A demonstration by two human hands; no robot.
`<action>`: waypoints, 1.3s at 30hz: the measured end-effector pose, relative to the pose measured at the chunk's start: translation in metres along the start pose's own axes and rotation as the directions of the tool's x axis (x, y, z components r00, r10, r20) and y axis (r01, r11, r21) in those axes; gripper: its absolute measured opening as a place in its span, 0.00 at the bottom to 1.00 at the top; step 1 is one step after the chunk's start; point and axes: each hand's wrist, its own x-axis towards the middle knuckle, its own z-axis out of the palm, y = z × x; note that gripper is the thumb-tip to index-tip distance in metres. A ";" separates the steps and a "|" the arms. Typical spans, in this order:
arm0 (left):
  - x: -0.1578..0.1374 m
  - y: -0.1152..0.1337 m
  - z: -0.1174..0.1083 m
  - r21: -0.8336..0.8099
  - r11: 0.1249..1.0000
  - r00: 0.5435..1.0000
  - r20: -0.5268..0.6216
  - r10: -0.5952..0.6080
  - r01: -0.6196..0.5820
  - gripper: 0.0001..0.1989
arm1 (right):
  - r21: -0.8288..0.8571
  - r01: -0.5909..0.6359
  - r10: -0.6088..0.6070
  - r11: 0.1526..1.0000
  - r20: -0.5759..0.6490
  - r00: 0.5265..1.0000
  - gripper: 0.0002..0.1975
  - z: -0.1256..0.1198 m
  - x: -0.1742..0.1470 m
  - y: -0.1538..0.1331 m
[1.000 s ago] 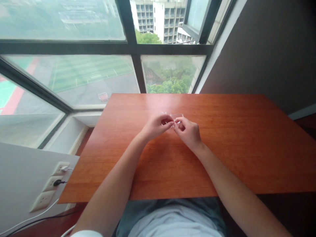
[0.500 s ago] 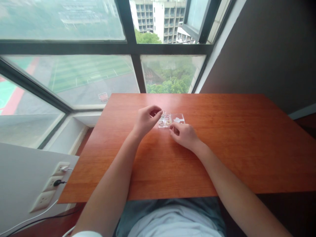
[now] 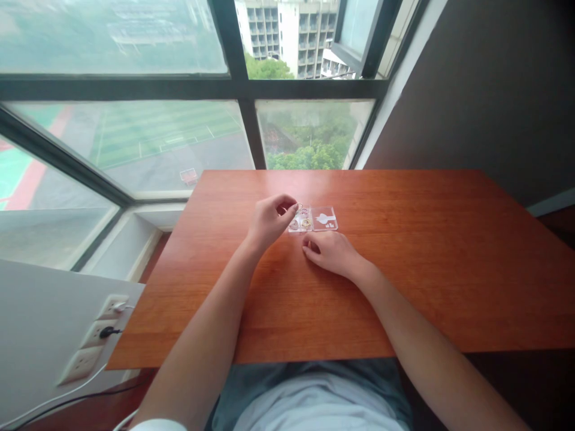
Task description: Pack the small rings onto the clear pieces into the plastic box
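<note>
Wooden table (image 3: 426, 257), left fingers (image 3: 286, 200) pinching thin ring (image 3: 300, 205), right fingers (image 3: 320, 237) curled narrow, drawn back from clear box (image 3: 324, 219)

The right hand (image 3: 331, 251) has drawn back from the clear case (image 3: 311, 220), uncovering its lid (image 3: 324, 219).

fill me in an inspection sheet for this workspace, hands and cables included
Surface: reddish-brown wood-grain table, with some glare near the window.
Job's things: clear case lying open, its lid to the right; small round items inside.
Clutter: nothing seen.
Left hand: thumb and fingers together at the case's left side; grip unclear.
Right hand: curled, in front of the case; contents hidden.
Cables: white cable and dark cable, lower left.
Surroundings: window ahead, dark wall right, sockets left.
</note>
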 end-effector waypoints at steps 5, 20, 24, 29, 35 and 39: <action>-0.002 -0.007 0.006 0.030 1.000 0.990 0.138 -0.004 0.000 0.10 | -0.008 0.009 -0.009 1.000 0.002 1.000 0.05 0.000 0.000 -0.001; 0.002 -0.037 -0.004 0.270 0.955 0.956 0.291 0.040 -0.122 0.35 | -0.036 -0.321 0.270 0.946 -0.462 0.845 0.17 -0.007 0.007 0.043; 0.001 -0.034 -0.006 0.306 0.941 0.936 0.352 0.028 -0.144 0.39 | -0.060 -0.302 0.256 0.952 -0.390 0.884 0.22 0.004 0.009 0.053; 0.000 -0.033 -0.003 0.336 0.932 0.940 0.341 0.011 -0.133 0.38 | -0.014 -0.231 0.209 0.973 -0.377 0.902 0.24 0.009 0.011 0.053; -0.001 -0.035 0.001 0.356 0.923 0.942 0.335 0.017 -0.144 0.39 | 0.083 -0.199 0.215 0.976 -0.442 0.871 0.23 0.002 0.012 0.048; -0.002 -0.032 0.002 0.369 0.918 0.944 0.330 0.018 -0.146 0.39 | 0.141 -0.135 0.188 0.981 -0.493 0.850 0.22 -0.002 0.011 0.043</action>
